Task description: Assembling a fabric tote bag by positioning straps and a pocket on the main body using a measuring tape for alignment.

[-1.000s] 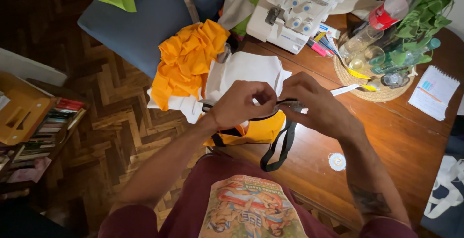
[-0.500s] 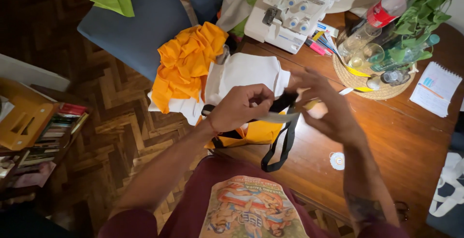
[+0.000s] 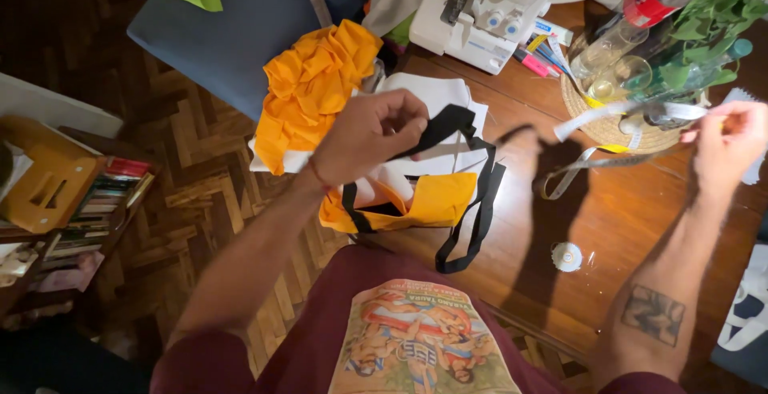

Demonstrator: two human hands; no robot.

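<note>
Floor: dark herringbone parquet of wooden blocks (image 3: 184, 194), left of the table.
Table: glossy reddish-brown wooden table (image 3: 640, 226), the landmark; warm light glints off its top.
Seat: slate-blue upholstered chair (image 3: 232, 30), beyond the table's left corner.
Shelf: low wooden shelf of stacked books (image 3: 96, 210), far left of the table, across the parquet.
Box: flat orange-tan wooden box (image 3: 44, 186), on top of that shelf.
Light: warm, casting dark shadows onto the table.
</note>
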